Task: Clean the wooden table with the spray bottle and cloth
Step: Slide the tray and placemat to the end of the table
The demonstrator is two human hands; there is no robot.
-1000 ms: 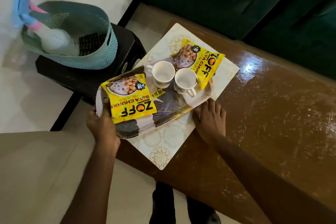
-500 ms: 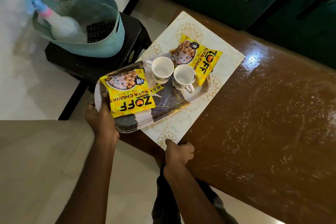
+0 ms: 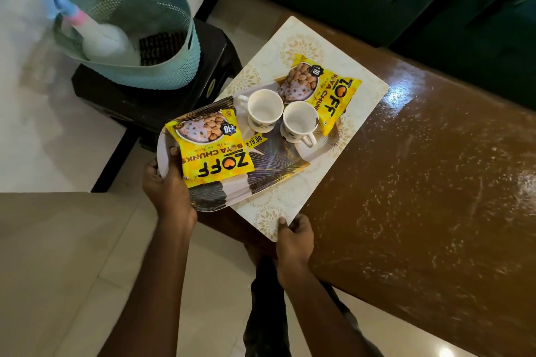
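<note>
Left grip (image 3: 169,191): clamping the tray (image 3: 272,166) edge, overhanging the bench (image 3: 420,182) end.
Right grip (image 3: 295,236): pinching the placemat (image 3: 293,197) corner at bench edge.
Spray bottle (image 3: 95,38): leaning in basket (image 3: 174,78) beside bench.

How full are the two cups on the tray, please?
Empty: the left cup and right cup stand upright, white insides bare.

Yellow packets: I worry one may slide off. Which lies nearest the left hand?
The near packet, at the tray end beside the left hand; the far packet lies past the cups.
</note>
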